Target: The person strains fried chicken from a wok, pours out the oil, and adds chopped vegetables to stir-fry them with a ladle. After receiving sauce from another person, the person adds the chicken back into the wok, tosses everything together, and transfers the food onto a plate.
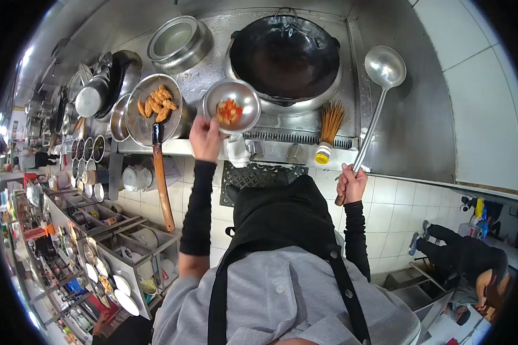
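My left hand (206, 138) grips the rim of a small metal bowl (248, 99), which holds chopped red and pale pieces (229, 111). In my right hand (351, 183) is the handle of a long metal ladle (385, 66), its round bowl lying at the right of the stove. A dark wok (288, 57) sits on the burner between and beyond my hands. Left of the metal bowl, browned fried pieces (157, 104) lie in a strainer (134, 127) with a wooden handle.
A bamboo brush (330, 123) stands at the stove's front edge, beside a white cloth (236, 150). A lidded metal pot (198, 52) is at the back left. Pans (91, 101) and small containers (98, 148) line the left. Another person (466, 256) is at the lower right.
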`<act>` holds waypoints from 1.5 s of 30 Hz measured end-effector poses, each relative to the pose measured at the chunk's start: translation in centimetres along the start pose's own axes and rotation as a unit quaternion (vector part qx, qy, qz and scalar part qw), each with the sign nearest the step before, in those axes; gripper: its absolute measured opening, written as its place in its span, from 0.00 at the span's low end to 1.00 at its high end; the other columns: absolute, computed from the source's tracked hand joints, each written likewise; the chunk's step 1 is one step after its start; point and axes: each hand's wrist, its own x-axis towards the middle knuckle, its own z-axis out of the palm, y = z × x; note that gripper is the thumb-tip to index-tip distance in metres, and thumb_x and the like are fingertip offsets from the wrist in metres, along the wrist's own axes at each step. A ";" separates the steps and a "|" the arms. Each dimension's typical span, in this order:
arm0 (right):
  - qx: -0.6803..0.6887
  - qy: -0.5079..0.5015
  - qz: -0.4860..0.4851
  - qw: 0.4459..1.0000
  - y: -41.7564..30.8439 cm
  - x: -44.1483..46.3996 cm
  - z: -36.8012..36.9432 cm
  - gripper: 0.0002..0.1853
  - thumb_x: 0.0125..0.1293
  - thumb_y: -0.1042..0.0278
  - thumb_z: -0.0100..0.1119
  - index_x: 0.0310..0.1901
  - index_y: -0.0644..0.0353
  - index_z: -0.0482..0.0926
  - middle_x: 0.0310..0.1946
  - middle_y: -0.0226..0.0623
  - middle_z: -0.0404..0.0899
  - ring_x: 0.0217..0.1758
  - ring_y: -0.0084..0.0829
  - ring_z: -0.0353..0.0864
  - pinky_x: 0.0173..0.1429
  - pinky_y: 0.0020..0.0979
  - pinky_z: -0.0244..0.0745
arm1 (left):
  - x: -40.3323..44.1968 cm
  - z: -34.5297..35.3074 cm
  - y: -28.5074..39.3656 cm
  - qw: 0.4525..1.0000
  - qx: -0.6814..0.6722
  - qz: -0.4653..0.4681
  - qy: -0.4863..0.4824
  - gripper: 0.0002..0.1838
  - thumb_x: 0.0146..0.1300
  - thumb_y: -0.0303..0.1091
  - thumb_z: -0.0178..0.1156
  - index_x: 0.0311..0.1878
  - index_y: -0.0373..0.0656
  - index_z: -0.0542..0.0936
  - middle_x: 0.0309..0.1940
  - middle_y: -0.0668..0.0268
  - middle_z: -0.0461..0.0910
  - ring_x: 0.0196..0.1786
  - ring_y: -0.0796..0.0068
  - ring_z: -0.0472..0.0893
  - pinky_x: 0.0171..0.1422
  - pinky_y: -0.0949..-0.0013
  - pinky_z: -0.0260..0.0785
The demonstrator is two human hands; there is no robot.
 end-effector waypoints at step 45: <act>-0.546 -0.074 -0.110 0.827 -0.4 15.6 20.3 0.09 0.58 0.76 0.46 0.33 0.72 0.75 0.16 0.46 0.75 0.11 0.35 0.75 0.13 0.39 0.67 | -11.8 -46.8 -10.4 0.766 -0.194 -0.045 0.611 0.08 0.68 0.29 0.62 0.38 0.33 0.77 0.29 0.61 0.81 0.25 0.72 0.82 0.31 0.67 0.79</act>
